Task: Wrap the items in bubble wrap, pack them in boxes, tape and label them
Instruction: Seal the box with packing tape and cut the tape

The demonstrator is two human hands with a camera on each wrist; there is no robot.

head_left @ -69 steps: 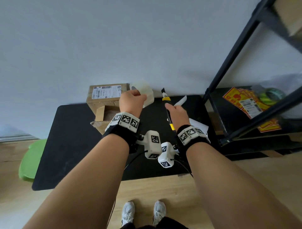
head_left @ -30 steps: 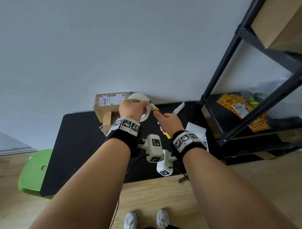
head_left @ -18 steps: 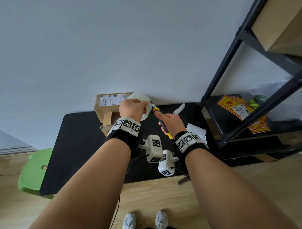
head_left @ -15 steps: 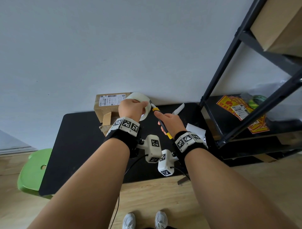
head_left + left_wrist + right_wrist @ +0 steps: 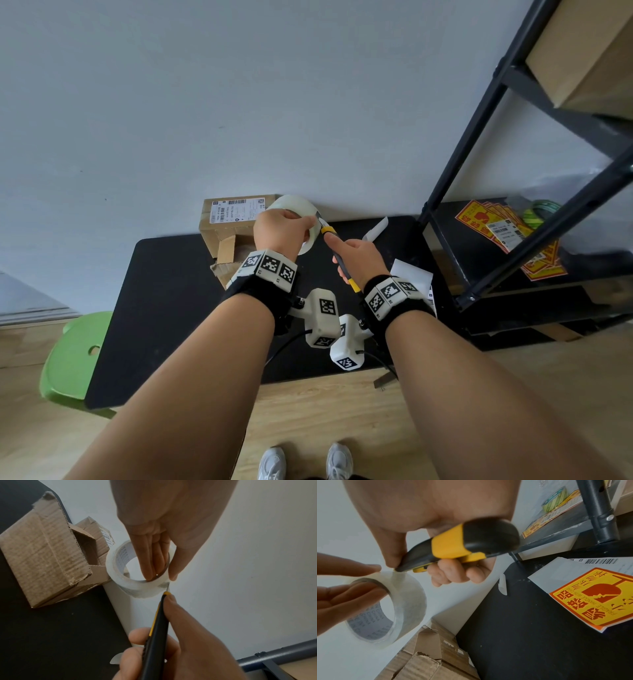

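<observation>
Aloft, tape roll (image 5: 137, 574) pinched in left hand (image 5: 279, 229), right hand (image 5: 359, 257) clenching utility knife (image 5: 453, 547), blade against roll's edge.

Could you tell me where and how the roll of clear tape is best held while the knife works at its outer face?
As the left hand holds it now: fingers through the open core of the tape roll, thumb on the outer face, coming from the side away from the utility knife. The hollow ring gives a firm pinch, though the thumb lies close to the blade tip, so I would probably slide it back.
</observation>
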